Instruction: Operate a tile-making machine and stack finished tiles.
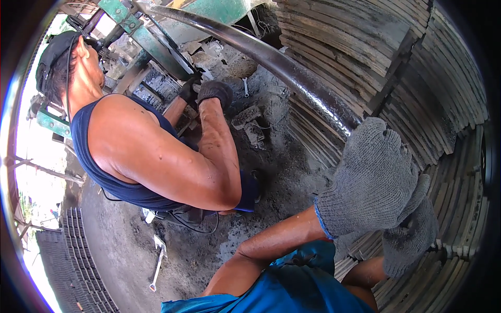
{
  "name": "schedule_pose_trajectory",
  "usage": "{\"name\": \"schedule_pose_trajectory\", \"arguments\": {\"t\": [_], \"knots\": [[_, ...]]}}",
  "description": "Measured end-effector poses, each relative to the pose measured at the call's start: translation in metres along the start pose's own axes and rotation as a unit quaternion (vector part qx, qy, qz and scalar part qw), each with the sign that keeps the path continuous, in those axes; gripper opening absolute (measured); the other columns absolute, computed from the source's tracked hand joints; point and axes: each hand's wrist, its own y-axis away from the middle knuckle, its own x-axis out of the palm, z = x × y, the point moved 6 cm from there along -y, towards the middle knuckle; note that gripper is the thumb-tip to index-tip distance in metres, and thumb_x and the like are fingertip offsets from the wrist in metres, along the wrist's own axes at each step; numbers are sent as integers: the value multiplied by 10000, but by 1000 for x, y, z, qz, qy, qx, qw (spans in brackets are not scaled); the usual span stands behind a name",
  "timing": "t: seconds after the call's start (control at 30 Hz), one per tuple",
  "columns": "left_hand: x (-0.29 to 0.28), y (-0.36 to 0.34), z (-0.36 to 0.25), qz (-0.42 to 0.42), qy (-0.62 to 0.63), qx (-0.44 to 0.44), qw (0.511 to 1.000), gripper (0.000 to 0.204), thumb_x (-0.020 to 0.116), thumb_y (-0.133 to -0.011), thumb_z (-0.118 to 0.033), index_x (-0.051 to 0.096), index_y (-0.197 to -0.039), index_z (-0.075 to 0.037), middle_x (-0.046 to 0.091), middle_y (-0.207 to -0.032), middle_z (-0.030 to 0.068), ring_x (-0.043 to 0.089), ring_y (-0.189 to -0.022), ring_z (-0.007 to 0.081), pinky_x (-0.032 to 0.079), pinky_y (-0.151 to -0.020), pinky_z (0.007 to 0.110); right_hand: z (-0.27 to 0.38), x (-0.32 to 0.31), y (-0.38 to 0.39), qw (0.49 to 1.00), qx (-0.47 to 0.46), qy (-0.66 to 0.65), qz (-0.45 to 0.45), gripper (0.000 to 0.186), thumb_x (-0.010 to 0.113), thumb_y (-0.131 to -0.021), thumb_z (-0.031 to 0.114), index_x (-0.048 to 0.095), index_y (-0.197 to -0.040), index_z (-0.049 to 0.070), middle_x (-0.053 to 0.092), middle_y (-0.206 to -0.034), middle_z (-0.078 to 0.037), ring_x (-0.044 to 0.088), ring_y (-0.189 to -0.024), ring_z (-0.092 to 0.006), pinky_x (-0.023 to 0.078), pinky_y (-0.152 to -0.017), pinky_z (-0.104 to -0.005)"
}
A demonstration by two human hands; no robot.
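A long, dark, shiny metal pipe (pixel 282 68) slants from the machine at the upper left down to my hands. My left hand (pixel 368 182), in a grey knitted glove with a blue cuff edge, is closed around its lower end. Just below and to the right, my right hand (pixel 412 240) wears a matching grey glove with dark stains. Its fingers curl in line with the pipe, partly covered by the left glove; the pipe inside that grip is hidden.
A co-worker (pixel 151 141) in a dark tank top bends at the left, gloved hands (pixel 209 94) at the green machine frame (pixel 156 49). Stacked grey slabs (pixel 334 47) rise at the right. A wrench (pixel 157 263) lies on the dusty floor, and a smaller wrench (pixel 246 87) lies near the machine.
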Motion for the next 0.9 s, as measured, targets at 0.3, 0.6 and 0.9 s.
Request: {"name": "schedule_pose_trajectory", "arguments": {"t": [0.3,0.6,0.9], "knots": [[-3,-3,5,-4,28,-10,1000,502,652,-945,-91,485,-1419,-75,531,-1371,122,547,-1262,230,457,-1116,386,35,-43,-21,998,-15,-57,-31,881,421,-949,666,129,-1600,150,222,-1611,-98,244,-1499,-184,218,-1235,-369],[-3,5,3,-6,57,-15,998,514,660,-940,-91,482,-1422,-75,528,-1373,121,546,-1262,230,452,-1121,386,53,-78,-27,991,-31,-112,-65,952,437,-916,732,135,-1597,139,254,-1593,-104,250,-1490,-179,217,-1231,-360],[-2,-3,-2,-3,86,-7,996,525,668,-935,-92,478,-1424,-75,526,-1375,121,544,-1263,229,447,-1125,386,20,-64,-44,990,9,-142,-24,864,591,-885,573,290,-1550,112,373,-1544,-128,378,-1428,-229,308,-1190,-392]]}}
